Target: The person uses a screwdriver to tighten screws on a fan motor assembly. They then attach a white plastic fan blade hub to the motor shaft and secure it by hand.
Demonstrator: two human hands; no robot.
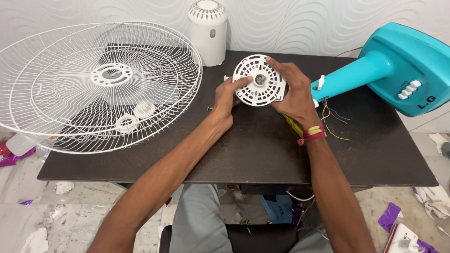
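Holding a round white vented cover (260, 80) between both hands over the dark table (253, 154), about mid-table toward the back edge. Going left to right: wire fan guard (101, 84) is lying flat with its left rim hanging past the table edge, so I'm judging a bump could tip it off. Two small white nuts (136, 117) are sitting under the guard mesh, easy to lose. Left hand (227, 96) is pinching the cover's left rim, thumb on its face. A loose screw (209, 108) is lying just beside that wrist; a sweep could knock it to the littered floor. Right hand (293, 91) is wrapped over the cover's right rim. Bare coloured wires (333, 119) are trailing from the teal fan stand (398, 70) near that wrist; I'm thinking they could snag or pull.
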